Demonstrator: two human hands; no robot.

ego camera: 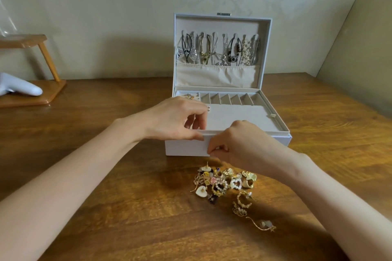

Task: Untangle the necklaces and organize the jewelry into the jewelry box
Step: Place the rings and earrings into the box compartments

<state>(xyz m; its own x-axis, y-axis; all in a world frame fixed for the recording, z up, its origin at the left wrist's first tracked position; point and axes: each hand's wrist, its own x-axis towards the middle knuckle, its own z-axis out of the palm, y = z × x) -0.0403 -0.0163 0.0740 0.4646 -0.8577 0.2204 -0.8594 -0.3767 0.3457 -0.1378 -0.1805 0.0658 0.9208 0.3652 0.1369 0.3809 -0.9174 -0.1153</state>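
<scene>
Bare brown wooden table [106,207] fills the lower frame; a heap of gold and pearl earrings [220,184] lies lower centre, just before the white rectangular jewelry box [184,148]; the right hand [244,146] has its fingertips pinched together at the box's front wall, their hold too small to tell; the left hand [171,121] grips the front rim with curled fingers; the box lies long axis left to right, its upright lid [218,25] holding hung necklaces [220,51] facing the camera; pale patterned wall [106,17] behind.

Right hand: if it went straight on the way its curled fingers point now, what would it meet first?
Most likely the white front wall of the jewelry box. The right hand points left and slightly forward, and its fingertips seem to be at that wall, though depth is unclear.
</scene>
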